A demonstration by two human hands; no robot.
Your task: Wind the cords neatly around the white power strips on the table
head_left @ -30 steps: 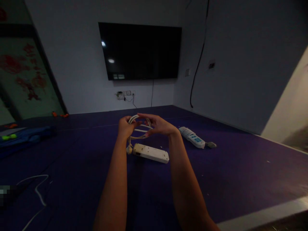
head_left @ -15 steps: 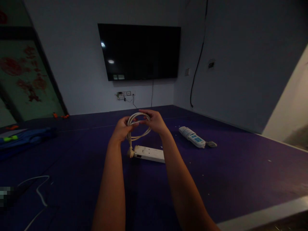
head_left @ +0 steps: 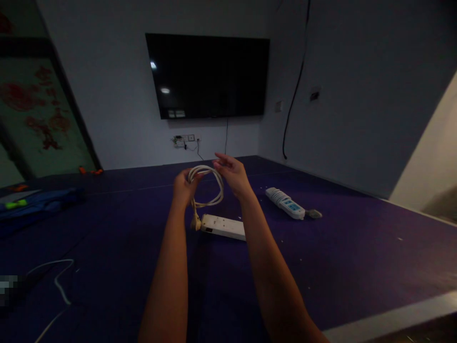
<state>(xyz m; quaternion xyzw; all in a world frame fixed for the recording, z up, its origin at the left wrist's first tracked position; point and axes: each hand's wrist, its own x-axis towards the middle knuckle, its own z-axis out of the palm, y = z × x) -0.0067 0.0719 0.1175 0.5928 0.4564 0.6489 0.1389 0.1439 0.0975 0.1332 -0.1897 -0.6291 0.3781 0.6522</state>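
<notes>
My left hand [head_left: 183,186] is closed around a coiled white cord [head_left: 209,186], held up above the purple floor. The cord's plug [head_left: 195,222] dangles below it beside a white power strip [head_left: 223,226] lying on the floor. My right hand [head_left: 232,174] is at the coil's right side, fingers partly spread and touching the loops. My right forearm hides the power strip's right end.
A second power strip with blue sockets [head_left: 288,203] lies to the right on the purple floor [head_left: 339,247]. A loose white cable [head_left: 53,278] lies at the lower left, blue cloth [head_left: 39,202] at far left. A black TV [head_left: 209,76] hangs on the wall.
Both hands have risen slightly with the coil. My right hand has loosened from the loops and its fingers have spread.
</notes>
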